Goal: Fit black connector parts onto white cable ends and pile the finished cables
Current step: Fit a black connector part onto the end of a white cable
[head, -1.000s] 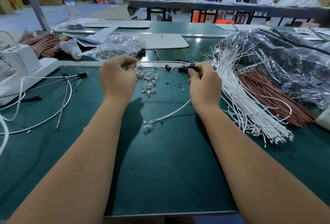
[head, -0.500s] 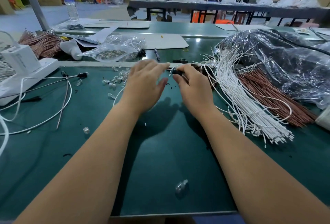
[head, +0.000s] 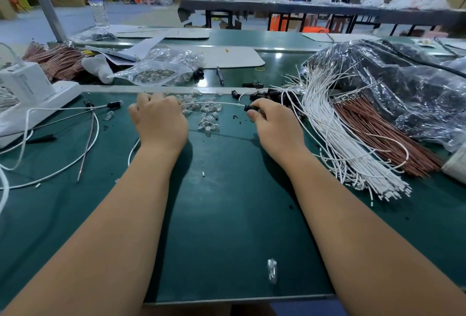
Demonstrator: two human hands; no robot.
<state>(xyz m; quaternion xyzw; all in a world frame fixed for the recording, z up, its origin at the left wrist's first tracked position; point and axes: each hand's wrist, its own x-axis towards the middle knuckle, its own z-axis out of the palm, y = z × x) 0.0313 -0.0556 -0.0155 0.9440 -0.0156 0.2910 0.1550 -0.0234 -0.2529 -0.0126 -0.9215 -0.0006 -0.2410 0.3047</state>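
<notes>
My right hand pinches a black connector part fitted on the end of a white cable. That cable runs left, taut, to my left hand, whose curled fingers grip it; the cable's slack reappears below my left wrist. Loose black connector parts lie just beyond my right hand. A thick bundle of white cables lies to the right. Finished cables with black ends lie at the left.
Small clear bulbs are scattered between my hands; one lies near the front edge. Brown wire bundle and crinkled plastic bags fill the right. A white power strip stands left, a clear bag of parts behind.
My hands, close together half a second ago, have moved apart: the left slid left along the white cable, pulling it straight, while the right stayed holding the black connector.
</notes>
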